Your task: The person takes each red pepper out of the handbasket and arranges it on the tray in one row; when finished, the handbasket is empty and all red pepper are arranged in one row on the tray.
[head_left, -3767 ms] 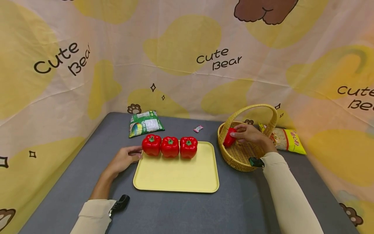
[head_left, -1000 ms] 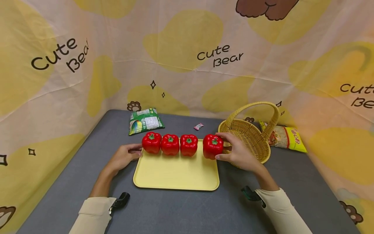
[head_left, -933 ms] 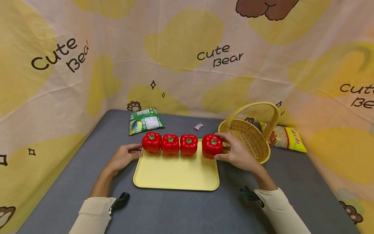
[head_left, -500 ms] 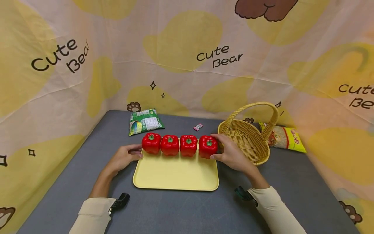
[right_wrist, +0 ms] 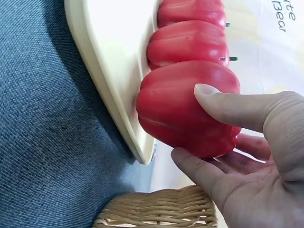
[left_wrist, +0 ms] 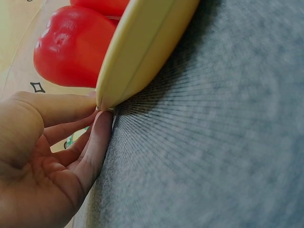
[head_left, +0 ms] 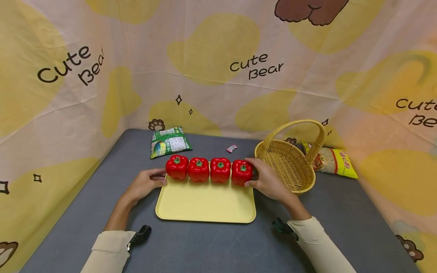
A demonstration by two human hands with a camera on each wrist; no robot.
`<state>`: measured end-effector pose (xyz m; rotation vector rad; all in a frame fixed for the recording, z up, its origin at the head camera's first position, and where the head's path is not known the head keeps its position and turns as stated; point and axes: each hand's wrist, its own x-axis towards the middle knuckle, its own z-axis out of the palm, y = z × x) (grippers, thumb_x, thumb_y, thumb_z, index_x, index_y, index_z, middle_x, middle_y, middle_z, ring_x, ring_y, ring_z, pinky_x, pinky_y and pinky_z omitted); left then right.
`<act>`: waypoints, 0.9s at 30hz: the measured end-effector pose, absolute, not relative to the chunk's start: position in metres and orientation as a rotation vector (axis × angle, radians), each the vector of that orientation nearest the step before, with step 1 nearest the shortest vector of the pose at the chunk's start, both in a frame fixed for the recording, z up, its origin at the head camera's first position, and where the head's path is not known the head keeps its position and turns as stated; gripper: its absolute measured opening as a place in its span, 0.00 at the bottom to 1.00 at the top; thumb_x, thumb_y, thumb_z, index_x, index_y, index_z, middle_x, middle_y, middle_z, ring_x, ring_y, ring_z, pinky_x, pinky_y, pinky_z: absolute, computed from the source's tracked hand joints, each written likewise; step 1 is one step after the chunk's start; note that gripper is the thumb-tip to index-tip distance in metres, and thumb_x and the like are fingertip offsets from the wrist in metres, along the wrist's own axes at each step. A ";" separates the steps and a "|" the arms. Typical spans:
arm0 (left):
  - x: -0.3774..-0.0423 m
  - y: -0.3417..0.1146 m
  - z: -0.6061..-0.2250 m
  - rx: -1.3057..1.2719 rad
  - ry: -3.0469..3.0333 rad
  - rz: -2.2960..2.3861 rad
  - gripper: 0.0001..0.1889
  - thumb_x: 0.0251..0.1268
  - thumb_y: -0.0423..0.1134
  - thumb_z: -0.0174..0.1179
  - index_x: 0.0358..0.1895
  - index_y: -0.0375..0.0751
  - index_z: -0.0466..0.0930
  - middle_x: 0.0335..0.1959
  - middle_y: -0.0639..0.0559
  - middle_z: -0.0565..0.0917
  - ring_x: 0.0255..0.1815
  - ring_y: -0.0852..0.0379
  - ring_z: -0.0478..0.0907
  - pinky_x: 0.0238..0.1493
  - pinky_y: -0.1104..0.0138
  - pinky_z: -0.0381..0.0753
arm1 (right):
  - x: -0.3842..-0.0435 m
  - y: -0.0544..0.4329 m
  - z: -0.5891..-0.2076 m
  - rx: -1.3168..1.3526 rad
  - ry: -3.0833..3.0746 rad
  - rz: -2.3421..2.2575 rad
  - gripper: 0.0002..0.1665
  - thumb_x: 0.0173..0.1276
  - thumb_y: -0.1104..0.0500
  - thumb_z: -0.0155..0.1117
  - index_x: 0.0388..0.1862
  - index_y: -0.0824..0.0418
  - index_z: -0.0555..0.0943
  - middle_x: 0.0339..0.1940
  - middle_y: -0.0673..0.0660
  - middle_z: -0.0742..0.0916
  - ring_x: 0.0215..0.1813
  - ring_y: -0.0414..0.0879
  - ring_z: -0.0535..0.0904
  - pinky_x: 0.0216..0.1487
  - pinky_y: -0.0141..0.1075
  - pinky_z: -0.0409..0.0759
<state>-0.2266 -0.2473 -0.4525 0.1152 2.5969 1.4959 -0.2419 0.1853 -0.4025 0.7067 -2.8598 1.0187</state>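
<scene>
My right hand (head_left: pixel 268 182) holds a red bell pepper (head_left: pixel 242 173) upright, with thumb and fingers on its sides. In the right wrist view this bell pepper (right_wrist: pixel 185 107) sits at the end of the yellow tray (right_wrist: pixel 102 71). To its left, three more red bell peppers (head_left: pixel 198 170) stand in a row along the tray's far side, stems up. My left hand (head_left: pixel 141 185) pinches the left edge of the tray (head_left: pixel 205 206). The left wrist view shows the thumb and a finger meeting at the tray rim (left_wrist: pixel 137 52), beside a bell pepper (left_wrist: pixel 71 52).
A wicker basket (head_left: pixel 290 167) with an arched handle stands right of the tray, its inside bare. Behind it lies a yellow food packet (head_left: pixel 336 161). A green packet (head_left: pixel 170 142) and a small pink wrapped candy (head_left: pixel 231 148) lie at the back of the grey table (head_left: pixel 205 246).
My right hand has taken the bell pepper out of the basket, carried it left to the tray and brought it down beside the row. The left hand has stayed at the tray's edge.
</scene>
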 end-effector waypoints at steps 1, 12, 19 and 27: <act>-0.227 -0.247 -0.452 0.118 2.601 1.492 0.29 0.74 0.36 0.66 0.73 0.26 0.74 0.66 0.30 0.81 0.62 0.39 0.83 0.61 0.56 0.86 | -0.242 0.185 -0.403 0.707 -2.863 1.017 0.50 0.58 0.65 0.84 0.78 0.65 0.71 0.73 0.64 0.79 0.74 0.62 0.74 0.75 0.61 0.73; -0.225 -0.245 -0.452 0.125 2.598 1.513 0.28 0.74 0.36 0.67 0.72 0.28 0.75 0.66 0.32 0.82 0.63 0.39 0.84 0.60 0.60 0.86 | -0.246 0.182 -0.405 0.695 -2.888 1.089 0.51 0.60 0.66 0.82 0.80 0.66 0.69 0.75 0.65 0.76 0.76 0.62 0.72 0.75 0.59 0.73; -0.225 -0.245 -0.452 0.132 2.596 1.518 0.28 0.74 0.36 0.66 0.72 0.27 0.75 0.66 0.31 0.82 0.63 0.39 0.83 0.60 0.60 0.86 | -0.244 0.181 -0.404 0.678 -2.904 1.058 0.51 0.61 0.63 0.83 0.81 0.65 0.68 0.76 0.65 0.76 0.77 0.63 0.71 0.75 0.61 0.72; -0.225 -0.246 -0.452 0.128 2.591 1.519 0.28 0.74 0.36 0.66 0.72 0.27 0.75 0.66 0.32 0.82 0.63 0.39 0.83 0.61 0.59 0.86 | -0.242 0.181 -0.404 0.667 -2.916 1.086 0.51 0.63 0.64 0.80 0.82 0.64 0.66 0.79 0.65 0.74 0.79 0.63 0.69 0.75 0.60 0.72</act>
